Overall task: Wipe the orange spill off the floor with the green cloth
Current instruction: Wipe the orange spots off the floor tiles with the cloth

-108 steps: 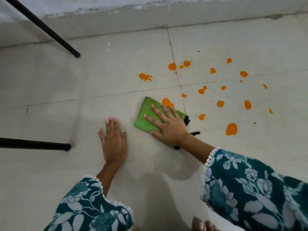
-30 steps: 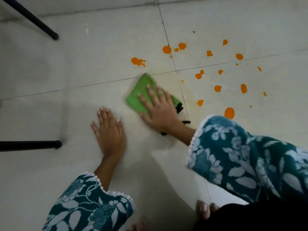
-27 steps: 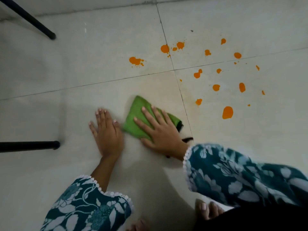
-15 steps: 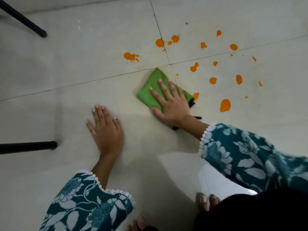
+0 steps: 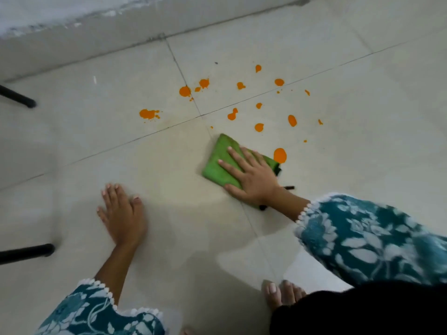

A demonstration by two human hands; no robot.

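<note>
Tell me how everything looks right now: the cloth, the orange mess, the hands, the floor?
Green cloth: folded, flat on the floor, pressed down by the right hand.
Right hand: fingers spread, palm down on the cloth.
Left hand: flat on the bare floor, holding nothing.
Orange spill: many drops unwiped; the biggest lies right beside the cloth.
Floor: looks damp near the hands, spotted farther out.

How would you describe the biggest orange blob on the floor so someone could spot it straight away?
Find the green cloth under the right hand on the tiled floor. The biggest orange blob sits at the cloth's far right corner, larger and rounder than the other splatters.
</note>
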